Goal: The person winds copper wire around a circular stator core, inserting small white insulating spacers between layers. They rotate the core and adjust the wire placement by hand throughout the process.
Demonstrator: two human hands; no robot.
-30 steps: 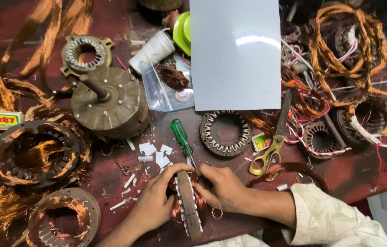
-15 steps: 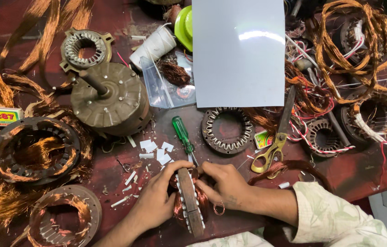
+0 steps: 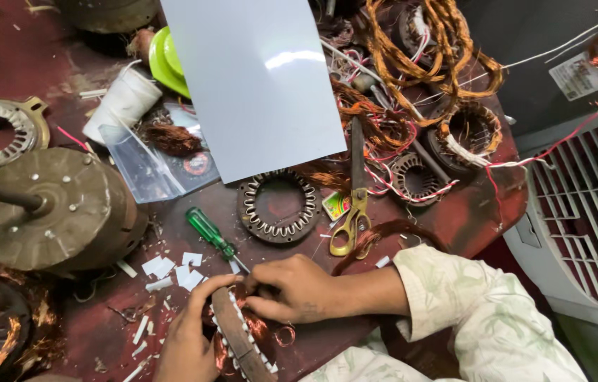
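A round motor stator (image 3: 241, 339) with copper windings and white slot papers stands on edge at the table's near side. My left hand (image 3: 189, 338) grips its left face from below. On its right side my right hand (image 3: 297, 288) pinches the windings with the fingertips. A green-handled screwdriver (image 3: 210, 233) lies just beyond both hands, its tip pointing toward them.
An empty stator ring (image 3: 278, 206) and yellow-handled scissors (image 3: 354, 205) lie past my right hand. A grey sheet (image 3: 260, 78), a brown motor housing (image 3: 51, 212), white paper scraps (image 3: 169, 270), copper coils (image 3: 447, 42) and a white thread spool (image 3: 123, 103) crowd the red table (image 3: 469, 212).
The view has swung to the right and moved closer, bringing a white grille into sight. Both hands stay on the stator with little change in grip.
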